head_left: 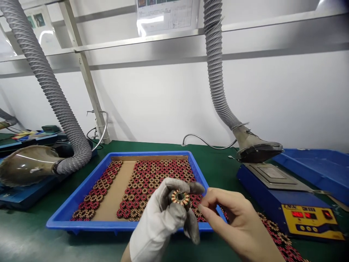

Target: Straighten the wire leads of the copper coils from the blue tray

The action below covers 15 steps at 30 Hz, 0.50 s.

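Note:
My left hand (166, 214), in a white glove with grey fingertips, grips a small wound motor stator (180, 197) between thumb and fingers. Copper-coloured coils ring its dark central hole. My right hand (231, 218) is bare, its thumb and forefinger pinched together just right of the stator. Whatever sits in that pinch, if anything, is too small to make out. Behind both hands stands a blue tray (81, 225) lined with cardboard. Rows of red and copper-coloured stators (152, 174) fill much of it, and a bare cardboard strip (122, 189) runs between two groups.
On the right is a blue heating unit (261, 193) with a yellow display panel (311, 222), under a fume hose nozzle (256, 145). More stators (286, 243) lie before it. A second blue tray (319, 167) stands behind. Another hose nozzle (29, 165) is at left.

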Available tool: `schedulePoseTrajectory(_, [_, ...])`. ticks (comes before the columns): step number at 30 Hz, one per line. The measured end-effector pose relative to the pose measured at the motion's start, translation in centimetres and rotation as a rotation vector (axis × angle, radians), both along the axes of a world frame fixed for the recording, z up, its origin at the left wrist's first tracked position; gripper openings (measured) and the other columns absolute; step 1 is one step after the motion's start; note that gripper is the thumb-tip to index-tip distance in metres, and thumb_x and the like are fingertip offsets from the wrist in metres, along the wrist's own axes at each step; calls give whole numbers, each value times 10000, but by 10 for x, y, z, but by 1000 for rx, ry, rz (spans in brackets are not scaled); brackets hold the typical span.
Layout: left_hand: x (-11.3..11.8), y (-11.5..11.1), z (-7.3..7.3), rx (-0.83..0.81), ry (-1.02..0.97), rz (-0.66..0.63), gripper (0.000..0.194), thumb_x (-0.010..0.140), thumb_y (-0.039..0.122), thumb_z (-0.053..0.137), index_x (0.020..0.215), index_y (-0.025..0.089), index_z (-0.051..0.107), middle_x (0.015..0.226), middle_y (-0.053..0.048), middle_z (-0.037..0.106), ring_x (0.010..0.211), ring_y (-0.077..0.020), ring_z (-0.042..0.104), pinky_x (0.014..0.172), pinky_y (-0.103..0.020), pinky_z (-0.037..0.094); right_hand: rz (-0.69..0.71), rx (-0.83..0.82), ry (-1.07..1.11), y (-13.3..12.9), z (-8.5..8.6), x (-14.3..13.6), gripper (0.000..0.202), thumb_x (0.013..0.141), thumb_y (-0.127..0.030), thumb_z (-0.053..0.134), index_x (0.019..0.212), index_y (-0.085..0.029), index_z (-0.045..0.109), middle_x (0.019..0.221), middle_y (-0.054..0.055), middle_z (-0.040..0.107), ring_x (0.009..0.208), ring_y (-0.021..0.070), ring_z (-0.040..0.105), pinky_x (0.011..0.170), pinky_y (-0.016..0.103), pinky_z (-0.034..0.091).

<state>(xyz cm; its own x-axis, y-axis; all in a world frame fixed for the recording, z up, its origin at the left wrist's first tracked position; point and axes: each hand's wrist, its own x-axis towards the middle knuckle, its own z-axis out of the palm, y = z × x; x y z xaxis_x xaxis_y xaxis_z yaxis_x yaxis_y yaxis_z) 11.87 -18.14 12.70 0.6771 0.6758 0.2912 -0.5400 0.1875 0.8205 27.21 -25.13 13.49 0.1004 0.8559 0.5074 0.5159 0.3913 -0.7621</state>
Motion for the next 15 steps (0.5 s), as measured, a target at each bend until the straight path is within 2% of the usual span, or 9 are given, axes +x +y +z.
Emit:
schedulePoseTrajectory(2, [0, -3, 1, -5, 65, 0, 385, 772, 523, 736, 919, 202, 583, 819, -25, 667, 433, -73, 558, 415, -175, 375, 38, -22, 117, 1, -2, 1, 205, 919, -217, 549, 720, -206, 597, 647, -30, 534, 565, 119, 484, 516, 216, 372])
schedulePoseTrajectory(4, [1, -6, 3, 10, 166, 52, 406, 738, 507, 777, 850, 177, 570, 689, 0, 621, 474, -84, 546, 441, -182, 401, 112, -41, 250, 3, -3, 0, 169, 957, -285, 522, 873, -232, 660, 729, -18, 563, 591, 125, 499, 517, 217, 384])
schedulePoseTrajectory(7, [2, -7, 5, 30, 246, 98, 421, 664, 448, 852, 829, 160, 593, 664, 5, 601, 549, -99, 546, 512, -202, 440, 186, -31, 289, 7, -4, -4, 183, 944, -320, 569, 1052, -288, 714, 811, -1, 604, 684, 148, 540, 598, 240, 412])
schedulePoseTrajectory(9, [3, -6, 3, 38, 270, 57, 405, 668, 431, 852, 839, 158, 606, 668, 0, 610, 547, -103, 544, 507, -208, 437, 210, 24, 280, 9, -4, -7, 146, 912, -303, 628, 972, -281, 759, 751, -4, 599, 684, 149, 529, 619, 252, 396])
schedulePoseTrajectory(11, [3, -5, 0, 29, 272, -4, 377, 675, 415, 848, 798, 164, 596, 645, 7, 606, 523, -102, 539, 491, -207, 430, 216, 79, 318, 11, -5, -10, 154, 891, -293, 668, 789, -233, 766, 649, -13, 558, 618, 135, 486, 579, 254, 360])
schedulePoseTrajectory(13, [4, -3, -3, -17, 269, -57, 397, 626, 393, 878, 757, 173, 576, 618, 20, 593, 506, -98, 530, 482, -201, 418, 203, 99, 440, 13, -7, -12, 242, 874, -318, 699, 668, -194, 720, 596, -21, 507, 566, 121, 429, 532, 254, 320])
schedulePoseTrajectory(15, [5, -1, -7, -78, 283, -80, 394, 651, 436, 848, 725, 180, 557, 561, 42, 527, 474, -86, 482, 460, -195, 383, 213, 111, 665, 14, -8, -14, 251, 874, -351, 705, 683, -190, 683, 556, -48, 441, 493, 98, 338, 475, 247, 259])
